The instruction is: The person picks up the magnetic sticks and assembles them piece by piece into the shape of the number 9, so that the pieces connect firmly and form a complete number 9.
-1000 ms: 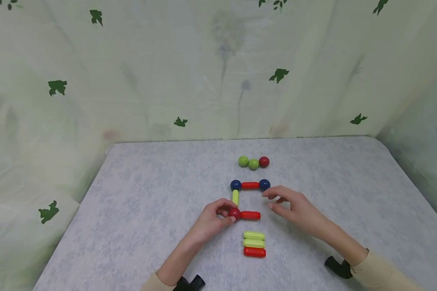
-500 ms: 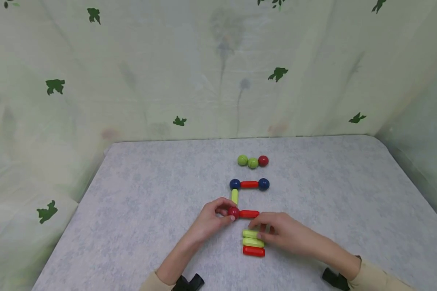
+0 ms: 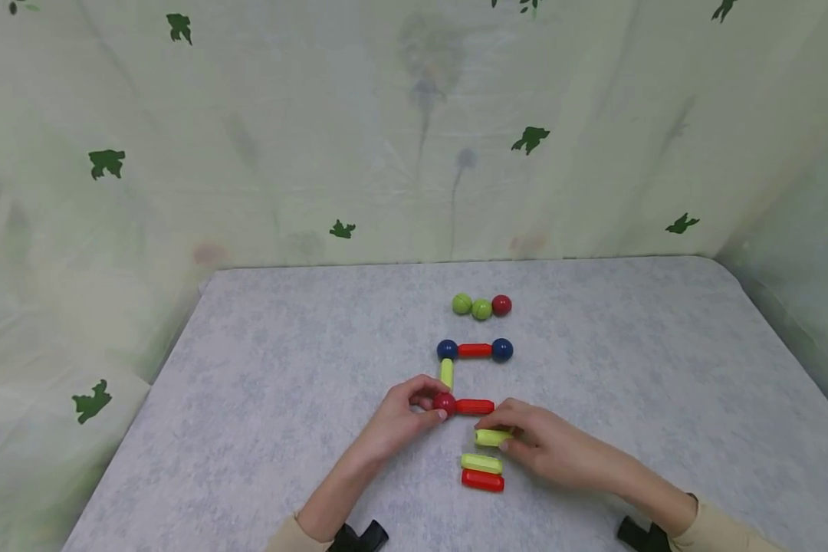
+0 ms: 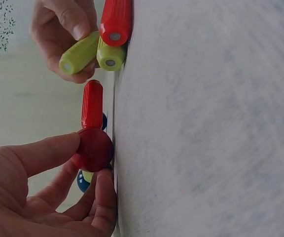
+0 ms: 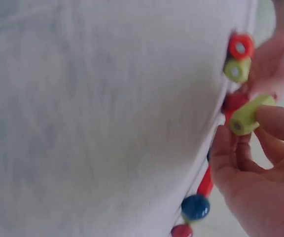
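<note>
Between its thumb and fingers my left hand [image 3: 409, 414] pinches a red ball [image 4: 93, 149] at the near corner of a joined figure. From that ball a red rod [image 3: 474, 406] points right, and a yellow-green rod [image 3: 446, 373] runs back to a blue ball [image 3: 447, 349]. Another red rod [image 3: 474, 350] links this one to a second blue ball [image 3: 502, 350]. My right hand [image 3: 548, 445] pinches a loose yellow-green magnetic rod [image 5: 250, 116], just in front of the near red rod's free end. A grey magnet tip shows on the held rod in both wrist views.
Nearer me, a yellow-green rod [image 3: 481, 464] and a red rod [image 3: 483, 481] lie side by side on the mottled grey table [image 3: 283, 345]. Two green balls [image 3: 481, 310] and a red ball [image 3: 501, 305] sit in a row farther back. A patterned curtain [image 3: 262, 153] hangs behind.
My right hand came down from beside the far blue ball to the rod stack, took hold of its top yellow-green rod and drew it off back and right. The left hand stays put.
</note>
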`<state>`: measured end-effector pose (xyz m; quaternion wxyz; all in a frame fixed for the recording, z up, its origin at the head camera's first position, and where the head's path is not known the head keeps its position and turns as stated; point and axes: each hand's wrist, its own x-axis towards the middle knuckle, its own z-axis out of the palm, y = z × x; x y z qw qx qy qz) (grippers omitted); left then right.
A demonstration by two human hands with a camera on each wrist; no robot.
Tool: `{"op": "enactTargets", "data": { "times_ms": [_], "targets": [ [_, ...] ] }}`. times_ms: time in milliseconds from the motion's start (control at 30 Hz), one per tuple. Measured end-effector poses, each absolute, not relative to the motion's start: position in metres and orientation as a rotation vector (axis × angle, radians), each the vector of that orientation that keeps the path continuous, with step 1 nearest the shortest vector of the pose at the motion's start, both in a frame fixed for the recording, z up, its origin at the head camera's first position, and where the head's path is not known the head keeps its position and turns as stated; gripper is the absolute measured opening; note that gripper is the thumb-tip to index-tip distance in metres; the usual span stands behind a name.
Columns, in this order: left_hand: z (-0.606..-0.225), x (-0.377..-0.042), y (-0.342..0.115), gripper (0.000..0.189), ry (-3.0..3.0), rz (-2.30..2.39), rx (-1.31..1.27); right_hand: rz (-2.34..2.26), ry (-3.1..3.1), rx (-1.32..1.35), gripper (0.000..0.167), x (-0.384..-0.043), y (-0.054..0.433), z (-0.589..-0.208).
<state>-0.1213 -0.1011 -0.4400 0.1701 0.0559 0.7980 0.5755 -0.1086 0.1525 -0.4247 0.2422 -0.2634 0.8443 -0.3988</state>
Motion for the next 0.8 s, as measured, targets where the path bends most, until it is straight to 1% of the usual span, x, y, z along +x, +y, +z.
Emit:
{"op": "enactTargets", "data": {
  "times_ms": [133, 233, 400, 533, 800],
  "targets": [
    [-0.440, -0.121, -0.101, 0.025, 2.274, 1.619, 0.140, -1.285, 2.311, -0.567, 0.031, -0.121, 0.163, -0.420],
    [-0.439, -0.121, -0.100, 0.025, 2.275, 1.614, 0.136, -1.388, 2.337, -0.363, 0.033, -0.133, 0.166, -0.420],
    [-0.438, -0.120, -0.100, 0.027, 2.268, 1.623, 0.142, -1.454, 2.304, -0.022, 0.041, -0.148, 0.164, -0.424],
    [-0.437, -0.121, -0.099, 0.027, 2.259, 1.627, 0.127, -1.472, 2.276, 0.072, 0.044, -0.156, 0.162, -0.429],
    [-0.440, -0.122, -0.100, 0.027, 2.243, 1.647, 0.129, -1.522, 2.240, 0.104, 0.047, -0.161, 0.163, -0.435]
  ]
}}
